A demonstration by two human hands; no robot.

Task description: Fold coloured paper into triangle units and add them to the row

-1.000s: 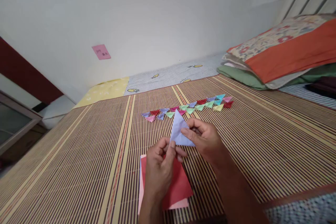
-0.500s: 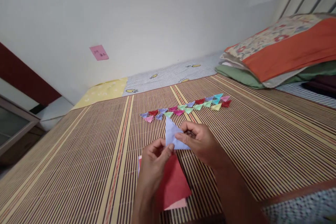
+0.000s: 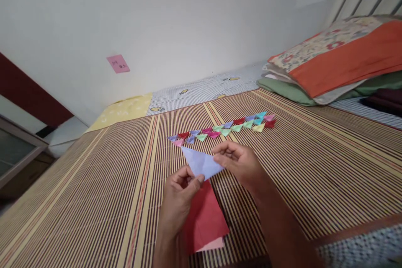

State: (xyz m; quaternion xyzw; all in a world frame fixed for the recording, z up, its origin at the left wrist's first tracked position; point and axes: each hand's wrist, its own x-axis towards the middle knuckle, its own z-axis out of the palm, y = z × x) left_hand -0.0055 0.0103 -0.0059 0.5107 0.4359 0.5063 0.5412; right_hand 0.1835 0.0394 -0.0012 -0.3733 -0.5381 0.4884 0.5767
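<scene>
A light blue paper triangle [image 3: 201, 163] is held up between my two hands. My left hand [image 3: 180, 192] pinches its lower edge between thumb and fingers. The right corner of the triangle is in the pinch of my right hand [image 3: 238, 163]. Below them, a red sheet [image 3: 209, 222] lies on the striped mat [image 3: 109, 184], with a pink sheet [image 3: 215, 244] showing under its lower edge. Beyond my hands, several small folded paper triangles [image 3: 225, 132] in mixed colours lie in two rows.
Folded bedding with an orange band [image 3: 348, 63] is stacked at the right. A pink note [image 3: 118, 63] is stuck on the white wall [image 3: 188, 16]. Patterned cloth [image 3: 201, 90] runs along the mat's far edge.
The blue triangle has turned, its upper tip swinging left. My left hand has shifted slightly left, and my right hand now holds the triangle's right corner.
</scene>
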